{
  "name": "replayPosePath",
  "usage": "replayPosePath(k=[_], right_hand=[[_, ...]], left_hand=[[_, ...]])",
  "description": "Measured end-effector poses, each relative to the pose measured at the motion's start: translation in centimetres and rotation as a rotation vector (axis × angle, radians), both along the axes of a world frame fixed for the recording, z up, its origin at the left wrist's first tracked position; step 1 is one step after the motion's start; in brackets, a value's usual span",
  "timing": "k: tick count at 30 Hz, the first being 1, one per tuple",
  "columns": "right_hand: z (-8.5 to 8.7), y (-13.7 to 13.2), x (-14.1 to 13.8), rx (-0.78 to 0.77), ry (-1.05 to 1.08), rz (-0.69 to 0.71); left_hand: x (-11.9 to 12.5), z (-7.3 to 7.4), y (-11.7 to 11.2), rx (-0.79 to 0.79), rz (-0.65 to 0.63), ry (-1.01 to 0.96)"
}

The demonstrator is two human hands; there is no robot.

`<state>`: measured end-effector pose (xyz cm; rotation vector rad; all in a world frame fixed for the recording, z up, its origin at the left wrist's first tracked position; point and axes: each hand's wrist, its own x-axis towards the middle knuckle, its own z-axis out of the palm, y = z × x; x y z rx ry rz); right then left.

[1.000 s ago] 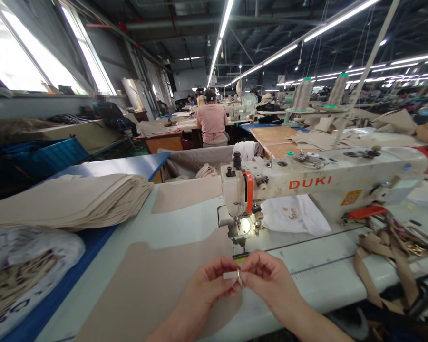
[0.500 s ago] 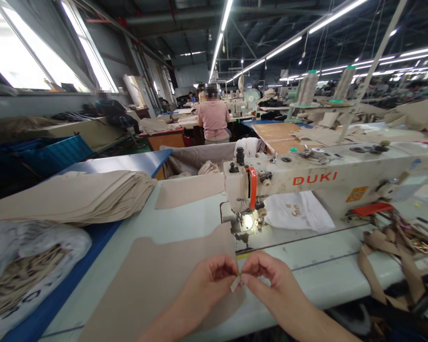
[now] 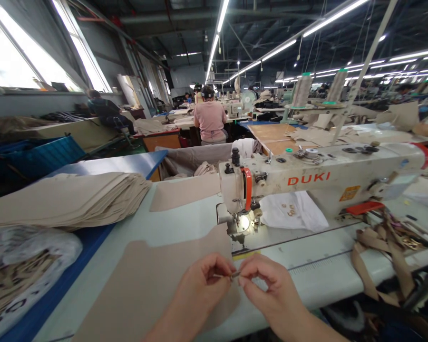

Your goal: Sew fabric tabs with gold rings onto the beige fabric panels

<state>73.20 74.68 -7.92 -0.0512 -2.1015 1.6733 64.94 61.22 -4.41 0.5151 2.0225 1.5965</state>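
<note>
Edges, L to R: pale tabletop (image 3: 126,230) meets blue surface (image 3: 96,242) along a slanting line; a strip of tabletop shows between that line and flat beige panel (image 3: 153,280). Panel's right edge passes under the hands. Rounded front edge of tabletop runs from behind the right forearm toward the straps.

Grip: left hand (image 3: 207,287) and right hand (image 3: 269,287) meet at the fingertips, each thumb and forefinger pinching small piece (image 3: 234,274), located above the panel's right edge, nearer the wearer than the needle plate (image 3: 242,223). Its details are too small to read.

Surroundings, L to R: plastic bag of beige strips (image 3: 62,244); stack of beige panels (image 3: 74,194); sewing machine (image 3: 324,187), blocking the space beyond the hands to the right; white cloth (image 3: 308,216) under its arm, bearing small metal rings (image 3: 291,210); tan straps (image 3: 369,240) partly hanging over the front edge.

Change vs. 0.5 s ago: pale tab then angled below the fingertips; piece now appears as a thin line. Both hands remain together.
</note>
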Motion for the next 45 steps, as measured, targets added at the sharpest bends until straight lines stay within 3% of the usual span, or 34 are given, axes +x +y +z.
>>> replayPosePath(k=[6,10,14,25,30,36,39,42,45], right_hand=[[-0.9,-1.3,-0.6,-0.189,0.004,-0.137],[-0.9,-1.5,-1.0,-0.229,-0.035,-0.166],[-0.9,-1.2,-1.2,-0.236,-0.037,-0.167],[0.2,0.2,-0.6,-0.495,-0.159,0.048],[-0.1,0.5,-0.4,-0.271,-0.176,0.019],[-0.2,0.6,-0.4,-0.194,-0.218,0.033],[0.2,0.8,-0.5,-0.029,-0.225,0.014],[0.2,1.3,-0.6,0.189,-0.218,0.002],[-0.3,1.9,-0.9,0.195,-0.281,0.002]], left_hand=[[0.4,-0.7,0.5,0.192,0.177,-0.112],[0.3,-0.8,0.8,0.205,0.201,-0.22],[0.3,-0.8,1.0,0.225,0.215,-0.191],[1.1,-1.2,0.5,0.1,0.192,0.094],[1.3,-1.4,0.4,0.099,0.202,0.133],[1.3,-2.2,0.2,0.078,0.179,0.177],[1.2,-2.6,0.3,0.07,0.18,0.181],[0.1,-2.9,0.1,0.058,0.051,0.143],[-2.5,-3.0,-0.4,0.03,-0.131,0.13]])
